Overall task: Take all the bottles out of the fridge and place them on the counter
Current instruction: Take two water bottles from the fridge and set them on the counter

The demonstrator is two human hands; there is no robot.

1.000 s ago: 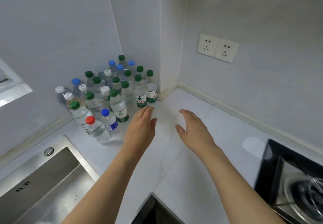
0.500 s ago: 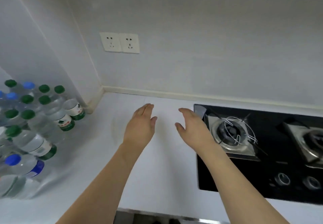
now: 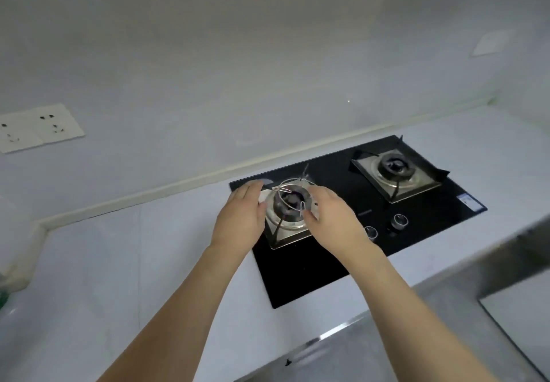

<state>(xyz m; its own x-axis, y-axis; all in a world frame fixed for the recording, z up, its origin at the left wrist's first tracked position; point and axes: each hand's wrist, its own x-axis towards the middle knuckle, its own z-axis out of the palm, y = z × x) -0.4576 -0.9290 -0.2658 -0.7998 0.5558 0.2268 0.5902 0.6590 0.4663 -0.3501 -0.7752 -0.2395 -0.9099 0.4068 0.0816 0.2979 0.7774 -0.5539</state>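
At the far left edge of the view a blurred green and white patch may be part of a bottle, but it is too smeared to tell; otherwise no bottle and no fridge can be seen here. On the wall above sits a double socket point(image 3: 38, 128), and below it the pale counter point(image 3: 119, 262) runs rightward, bare on this stretch, which would suit more bottles. Next comes the left hand point(image 3: 239, 221), fingers straight and relaxed, holding nothing, raised in front of the near edge of the black stove point(image 3: 297, 274). The near burner point(image 3: 290, 206) shows between the two hands. The right hand point(image 3: 333, 218) is likewise loose and empty, fingers only slightly bent. Both arms are held out together at the same height, probably because the person is between trips and ready to reach for the next bottle. Further right lie the far burner point(image 3: 394, 170) and two knobs point(image 3: 398, 221).
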